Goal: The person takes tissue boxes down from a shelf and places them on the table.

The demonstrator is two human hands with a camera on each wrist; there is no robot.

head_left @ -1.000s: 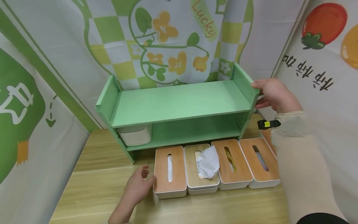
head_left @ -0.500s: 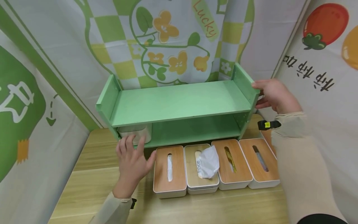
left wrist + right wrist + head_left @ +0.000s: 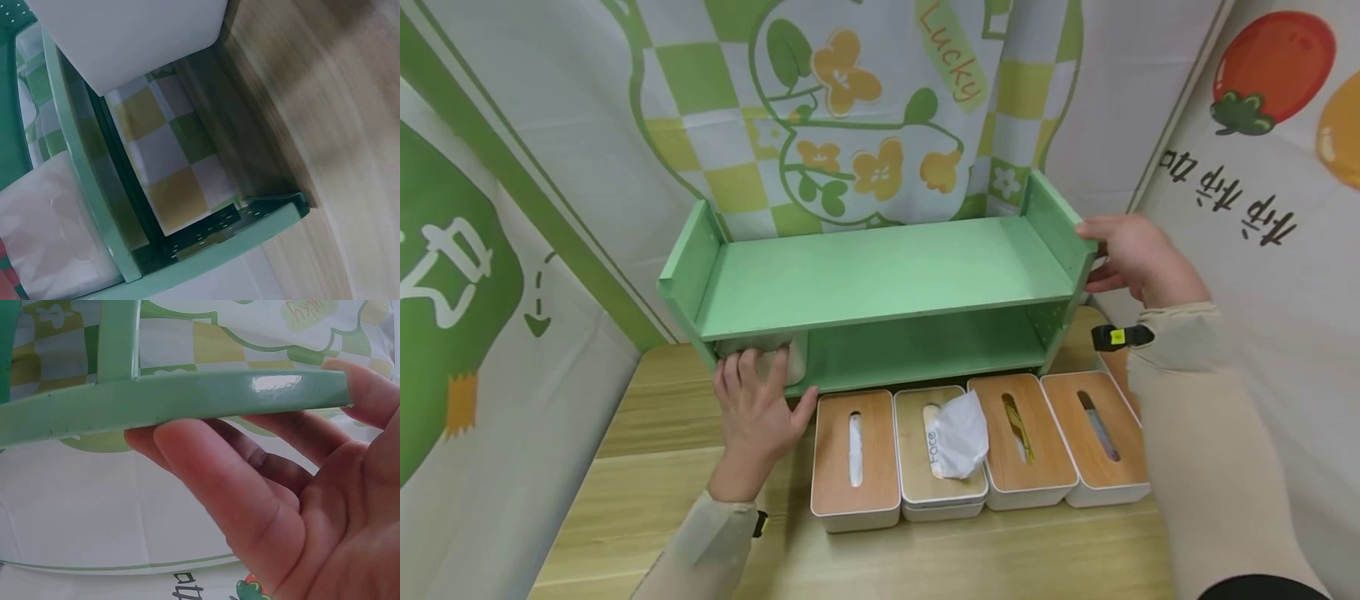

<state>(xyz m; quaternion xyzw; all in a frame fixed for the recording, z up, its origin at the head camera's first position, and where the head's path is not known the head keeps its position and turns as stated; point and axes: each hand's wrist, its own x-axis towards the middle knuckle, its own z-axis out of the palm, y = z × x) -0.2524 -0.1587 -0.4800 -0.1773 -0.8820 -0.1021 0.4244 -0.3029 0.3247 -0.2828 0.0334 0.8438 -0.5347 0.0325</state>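
A small green two-tier shelf (image 3: pixel 880 275) stands against the back wall. At the left end of its lower tier sits a white box (image 3: pixel 797 358), partly hidden by my left hand (image 3: pixel 756 421). The fingers of that hand reach forward to the box's front, slightly bent and spread, with the thumb apart. In the left wrist view, the smooth white box (image 3: pixel 53 231) lies inside the green frame; little of the hand shows there. My right hand (image 3: pixel 1138 258) holds the front edge of the shelf's right side panel (image 3: pixel 206 400), thumb and fingers around it.
In front of the shelf, tissue boxes with wood-look lids stand in a row: a brown one (image 3: pixel 853 454), one with a tissue sticking out (image 3: pixel 962 437), and two more brown ones (image 3: pixel 1021 433). Another lid is partly behind my right sleeve. Wooden tabletop (image 3: pixel 655 483) lies beneath.
My left hand has gone from beside the leftmost tissue box up to the white box on the lower tier. The right hand and shelf have stayed put.
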